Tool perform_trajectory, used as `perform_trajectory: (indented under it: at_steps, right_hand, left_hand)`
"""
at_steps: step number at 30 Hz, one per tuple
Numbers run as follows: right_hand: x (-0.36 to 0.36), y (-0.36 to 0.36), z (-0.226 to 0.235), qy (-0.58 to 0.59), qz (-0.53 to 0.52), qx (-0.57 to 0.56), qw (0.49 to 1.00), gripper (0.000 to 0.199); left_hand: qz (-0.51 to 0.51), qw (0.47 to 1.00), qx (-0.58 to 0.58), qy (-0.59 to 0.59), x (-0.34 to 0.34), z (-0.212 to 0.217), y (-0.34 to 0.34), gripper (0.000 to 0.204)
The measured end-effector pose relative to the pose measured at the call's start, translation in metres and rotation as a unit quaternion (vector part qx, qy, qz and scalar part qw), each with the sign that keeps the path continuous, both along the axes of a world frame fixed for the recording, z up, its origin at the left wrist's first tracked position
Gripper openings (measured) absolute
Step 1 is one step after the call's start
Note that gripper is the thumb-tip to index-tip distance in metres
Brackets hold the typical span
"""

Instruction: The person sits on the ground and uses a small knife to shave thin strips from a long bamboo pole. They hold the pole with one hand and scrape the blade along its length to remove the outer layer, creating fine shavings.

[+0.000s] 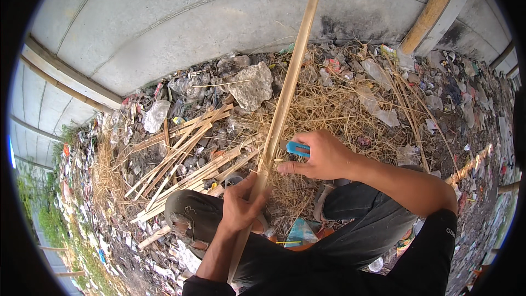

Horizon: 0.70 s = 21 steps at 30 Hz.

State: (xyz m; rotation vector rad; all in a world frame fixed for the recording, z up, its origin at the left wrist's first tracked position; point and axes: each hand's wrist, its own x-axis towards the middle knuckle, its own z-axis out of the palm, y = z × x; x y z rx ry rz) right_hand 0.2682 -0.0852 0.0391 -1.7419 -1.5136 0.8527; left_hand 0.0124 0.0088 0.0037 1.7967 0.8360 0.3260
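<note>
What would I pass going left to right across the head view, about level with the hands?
Pile of split bamboo strips → left hand gripping the long bamboo slat → blue-handled cutter → right hand → littered ground.

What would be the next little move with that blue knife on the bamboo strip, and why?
Probably a short push of the knife along the strip, away from the body. The right hand has it against the strip's edge, just above where the left hand grips the strip, and peeled slivers already lie alongside.
</note>
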Motion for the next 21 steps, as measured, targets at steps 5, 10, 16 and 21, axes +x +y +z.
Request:
perform_trajectory:
  at_steps: [5, 10, 16, 21]
  right_hand:
    - [-0.032, 0.002, -0.022, 0.033, 0.032, 0.009, 0.999, 0.048]
    - [0.005, 0.008, -0.002, 0.045, -0.060, 0.105, 0.992, 0.034]
    - [0.083, 0.010, 0.016, -0.071, -0.302, 0.179, 0.934, 0.049]
    - [0.072, -0.001, -0.001, -0.121, -0.187, 0.061, 0.973, 0.044]
  left_hand:
    - [-0.042, 0.997, 0.041, 0.053, 0.007, 0.005, 0.001, 0.046]
    - [-0.012, 0.996, 0.075, 0.046, 0.006, 0.005, 0.001, 0.057]
    - [-0.031, 0.996, 0.067, 0.051, -0.001, 0.006, 0.002, 0.059]
    - [-0.026, 0.997, 0.061, 0.042, 0.003, 0.013, 0.002, 0.059]
